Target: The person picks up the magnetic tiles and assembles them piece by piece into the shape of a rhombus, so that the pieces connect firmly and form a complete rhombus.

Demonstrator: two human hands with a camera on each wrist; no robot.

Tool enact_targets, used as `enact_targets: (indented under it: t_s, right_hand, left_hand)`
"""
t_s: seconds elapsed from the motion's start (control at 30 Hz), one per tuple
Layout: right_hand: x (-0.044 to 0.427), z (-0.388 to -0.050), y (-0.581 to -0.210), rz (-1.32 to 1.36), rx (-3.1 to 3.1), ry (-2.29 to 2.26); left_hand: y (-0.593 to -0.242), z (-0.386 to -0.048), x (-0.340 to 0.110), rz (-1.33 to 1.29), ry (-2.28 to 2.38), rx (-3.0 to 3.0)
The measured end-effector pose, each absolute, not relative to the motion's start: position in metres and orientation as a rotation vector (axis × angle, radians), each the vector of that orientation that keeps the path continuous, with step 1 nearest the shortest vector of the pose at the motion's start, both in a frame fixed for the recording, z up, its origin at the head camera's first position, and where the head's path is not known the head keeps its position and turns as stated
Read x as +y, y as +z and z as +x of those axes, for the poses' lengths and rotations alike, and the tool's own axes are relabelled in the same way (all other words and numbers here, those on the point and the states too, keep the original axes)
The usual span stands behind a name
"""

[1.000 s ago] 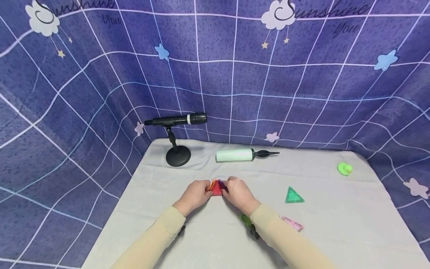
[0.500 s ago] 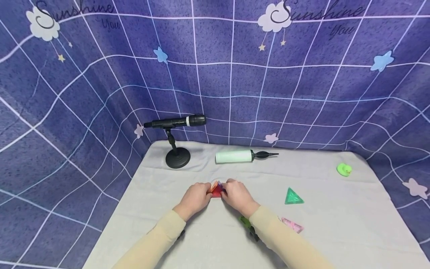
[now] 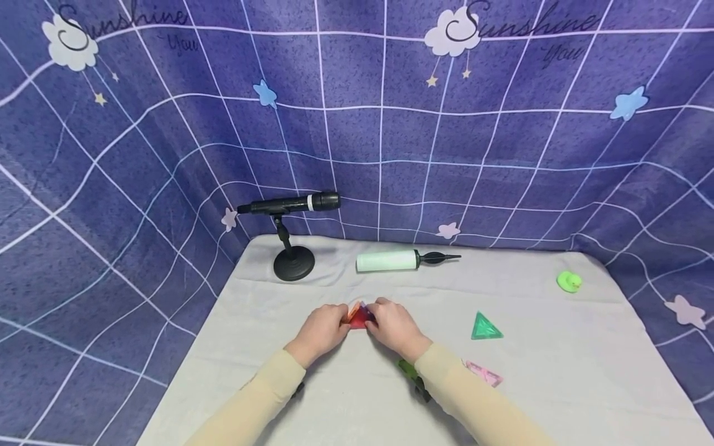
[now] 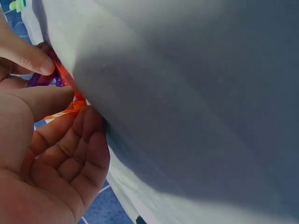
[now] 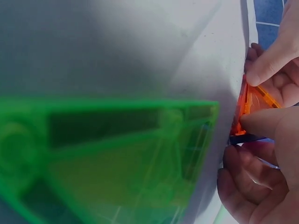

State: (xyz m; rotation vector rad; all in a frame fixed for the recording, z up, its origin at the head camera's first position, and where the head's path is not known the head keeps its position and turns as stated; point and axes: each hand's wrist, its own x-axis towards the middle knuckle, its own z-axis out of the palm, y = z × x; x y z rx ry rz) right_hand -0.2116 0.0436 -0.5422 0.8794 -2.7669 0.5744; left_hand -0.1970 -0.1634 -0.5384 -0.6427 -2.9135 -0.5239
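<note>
Between both hands at the middle of the table is a small group of translucent triangular tiles: a red tile (image 3: 358,319) toward the front, an orange tile (image 3: 354,311) at left and a purple tile (image 4: 58,79) at right. My left hand (image 3: 322,331) pinches the orange tile between thumb and fingers. On the other side my right hand (image 3: 395,327) pinches the purple tile, seen as a dark blue edge (image 5: 245,138) in the right wrist view. Fingers cover much of the tiles. A green tile (image 5: 117,158) looms near the right wrist camera, under that wrist.
A green triangle (image 3: 486,327) and a pink tile (image 3: 484,373) lie to the right. Behind the hands are a white hand pump (image 3: 387,261) and a microphone (image 3: 295,202) on a black stand (image 3: 294,263). A lime rubber duck (image 3: 569,282) sits far right.
Both hands stay at the same spot with their hold on the tiles. The orange and purple tiles have shifted slightly between the fingers, and the head view has drifted a little.
</note>
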Motion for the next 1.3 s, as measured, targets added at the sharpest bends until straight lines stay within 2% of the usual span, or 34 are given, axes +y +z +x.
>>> enact_targets:
  t_s: [0.33, 0.63, 1.3]
  right_hand:
    - [0.053, -0.205, -0.540, 0.835, -2.823, 0.626]
    - [0.084, -0.199, -0.533, 0.760, -2.847, 0.713]
    - [0.166, -0.202, -0.538, 0.569, -2.821, 0.609]
  left_hand:
    - [-0.537, -0.192, -0.166, -0.671, -0.393, -2.911]
    - [-0.525, -0.178, -0.160, -0.606, -0.306, -2.908]
    - [-0.533, -0.157, -0.094, -0.945, -0.549, -2.900]
